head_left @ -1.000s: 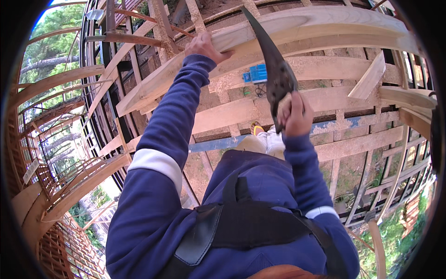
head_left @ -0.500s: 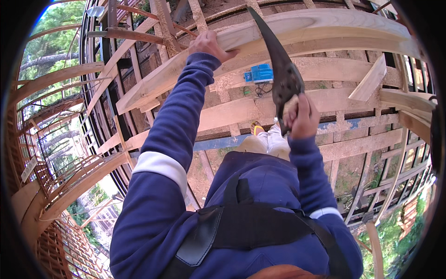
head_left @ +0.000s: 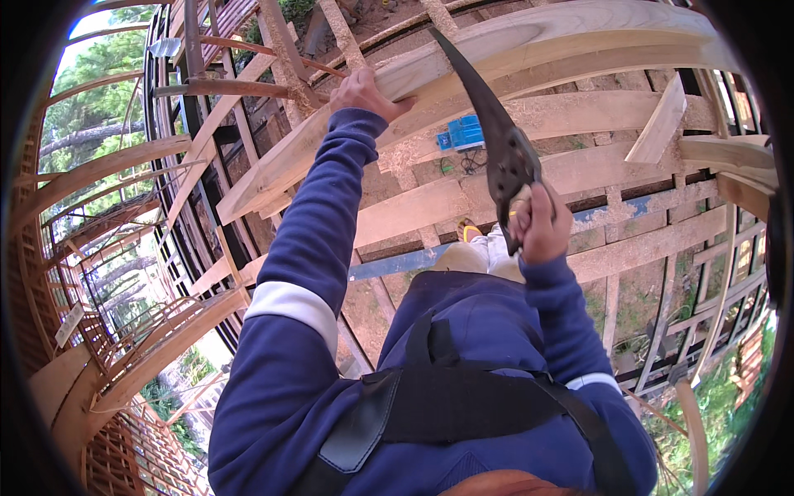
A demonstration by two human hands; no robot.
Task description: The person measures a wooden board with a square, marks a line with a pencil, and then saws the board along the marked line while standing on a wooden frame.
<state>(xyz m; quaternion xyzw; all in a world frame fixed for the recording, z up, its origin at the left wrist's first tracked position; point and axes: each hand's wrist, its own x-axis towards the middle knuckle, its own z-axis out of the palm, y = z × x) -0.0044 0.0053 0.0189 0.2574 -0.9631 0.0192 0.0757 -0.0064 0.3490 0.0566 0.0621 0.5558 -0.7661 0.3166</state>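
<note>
A long pale wooden beam (head_left: 571, 37) crosses in front of me, from the middle left to the upper right. My left hand (head_left: 368, 95) grips its edge, with the fingers over the far side and the thumb along the top. In my right hand (head_left: 539, 223) is the handle of a dark-bladed handsaw (head_left: 494, 124), and the fingers are wrapped round it. The blade points away from me and lies across the beam, to the right of my left hand. How deep its teeth sit in the wood cannot be made out.
Beneath the beam, a blue boxy object (head_left: 461, 134) with a dark cord rests among sawdust-strewn planks (head_left: 571, 169). A short board (head_left: 659, 120) leans at the right. My feet stand beyond a blue-grey bar (head_left: 397, 263). Wooden framing (head_left: 157, 343) rises at the left.
The saw has come slightly back toward me, with my right hand lower. My left hand keeps its hold on the beam. The whole view has shifted a little.
</note>
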